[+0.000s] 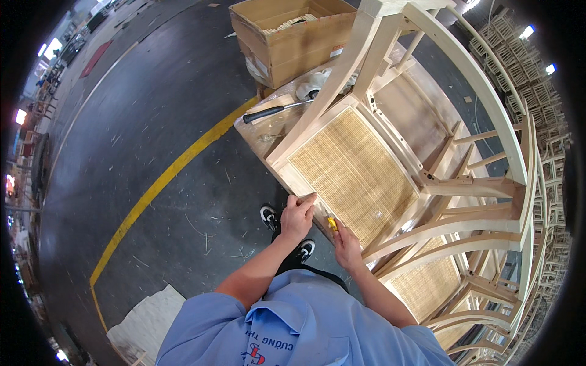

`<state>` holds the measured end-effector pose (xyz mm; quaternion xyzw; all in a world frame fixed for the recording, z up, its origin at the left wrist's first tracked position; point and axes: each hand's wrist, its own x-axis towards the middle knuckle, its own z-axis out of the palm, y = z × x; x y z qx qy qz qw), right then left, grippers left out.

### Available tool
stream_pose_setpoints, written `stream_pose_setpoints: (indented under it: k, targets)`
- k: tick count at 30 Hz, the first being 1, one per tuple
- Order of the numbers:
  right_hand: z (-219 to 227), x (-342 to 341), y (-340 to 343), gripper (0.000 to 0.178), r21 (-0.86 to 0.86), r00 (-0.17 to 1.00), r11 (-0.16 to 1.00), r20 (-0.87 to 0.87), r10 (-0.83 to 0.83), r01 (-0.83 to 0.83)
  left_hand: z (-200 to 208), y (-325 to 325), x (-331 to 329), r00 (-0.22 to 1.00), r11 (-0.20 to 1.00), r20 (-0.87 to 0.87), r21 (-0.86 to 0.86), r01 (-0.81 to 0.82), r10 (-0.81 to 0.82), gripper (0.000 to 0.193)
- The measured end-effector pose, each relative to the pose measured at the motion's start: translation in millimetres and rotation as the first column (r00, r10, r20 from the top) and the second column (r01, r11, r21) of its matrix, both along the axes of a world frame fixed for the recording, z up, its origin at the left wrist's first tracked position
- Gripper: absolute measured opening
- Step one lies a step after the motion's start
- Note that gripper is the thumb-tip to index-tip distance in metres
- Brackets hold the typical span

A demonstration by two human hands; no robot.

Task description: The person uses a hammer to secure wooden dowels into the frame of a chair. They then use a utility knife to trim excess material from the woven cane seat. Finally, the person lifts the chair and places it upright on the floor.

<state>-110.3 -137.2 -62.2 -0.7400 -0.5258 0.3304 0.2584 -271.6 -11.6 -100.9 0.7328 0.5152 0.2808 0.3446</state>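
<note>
One open carton [299, 52] stood at the far end of the work surface [259, 137]; it contained a row of thin pale pieces [290, 24], too small and closely packed to be counted. One chair [397, 140] of pale wood lay on the work surface directly before the person, its single cane panel [354, 171] set within the seat frame, facing up. The right hand [347, 244] was closed around one yellow tool [332, 224], whose tip pointed toward the panel's near edge. The left hand [297, 216] rested at the near rail of the seat, fingers bent and drawn together; whether they gripped anything could not be told. The two hands were near each other but apart. One hammer [268, 113], its black handle toward the left, lay beyond the left side of the seat, with one white cloth [323, 82] beside its head. At least two further cane panels [424, 280] showed in the chairs at the lower right. Two black-and-white shoes [307, 250] were visible below the hands, and one pale sheet [146, 320] lay on the floor [201, 189] at the lower left.
</note>
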Motion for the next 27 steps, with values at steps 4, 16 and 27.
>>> stream_pose_setpoints:
  k: [4,16,27]
  targets:
    - [-2.9,3.9,-4.8,0.042,0.088,0.999,0.996,0.037,-0.017,0.013,-3.8,0.0,1.7,0.995,1.000,0.095,0.031,-0.002,-0.001,0.036]
    - [0.1,1.5,13.7,0.043,0.079,0.999,0.997,0.047,-0.026,0.022,-1.3,-0.8,-1.5,0.999,0.999,0.004,-0.006,0.050,-0.050,0.038]
    - [-4.3,2.0,26.3,0.045,0.060,0.998,0.998,0.061,-0.028,0.024,-2.5,3.0,-7.7,0.998,0.997,0.019,0.061,0.052,-0.054,0.037]
